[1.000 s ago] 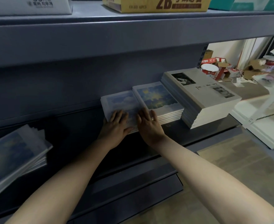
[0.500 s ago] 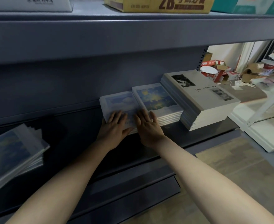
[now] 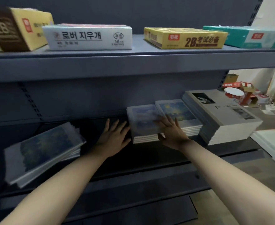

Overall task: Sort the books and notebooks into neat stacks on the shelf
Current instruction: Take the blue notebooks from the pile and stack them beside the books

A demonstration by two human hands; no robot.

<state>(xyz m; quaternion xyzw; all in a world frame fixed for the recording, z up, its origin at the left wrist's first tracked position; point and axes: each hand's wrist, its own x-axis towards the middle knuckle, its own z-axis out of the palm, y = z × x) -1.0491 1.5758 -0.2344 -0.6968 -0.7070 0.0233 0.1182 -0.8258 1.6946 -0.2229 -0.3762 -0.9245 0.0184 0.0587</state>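
Judging by three squared stacks (image 3: 179, 116) at the right end of the shelf (image 3: 149, 159), most seemed done, while left hand (image 3: 113, 137) and right hand (image 3: 170, 132) lay flat, gripping nothing, and the skewed pile (image 3: 42, 150) awaited sorting.

the right hand (image 3: 172, 133) is smeared with blur and covers the near right part of the cloud-cover stack (image 3: 141, 117); whether its fingertips also touch the neighbouring yellow-sky stack (image 3: 182, 111) cannot be told. the title on the grey book stack (image 3: 227, 120) is too blurred to read. the tilted pile (image 3: 42, 151) at left is soft, its cover picture unclear. the brown 2b box (image 3: 8, 30) runs off the left edge, the teal box (image 3: 255, 37) off the right. the clutter (image 3: 237, 93) at far right is too small to name.
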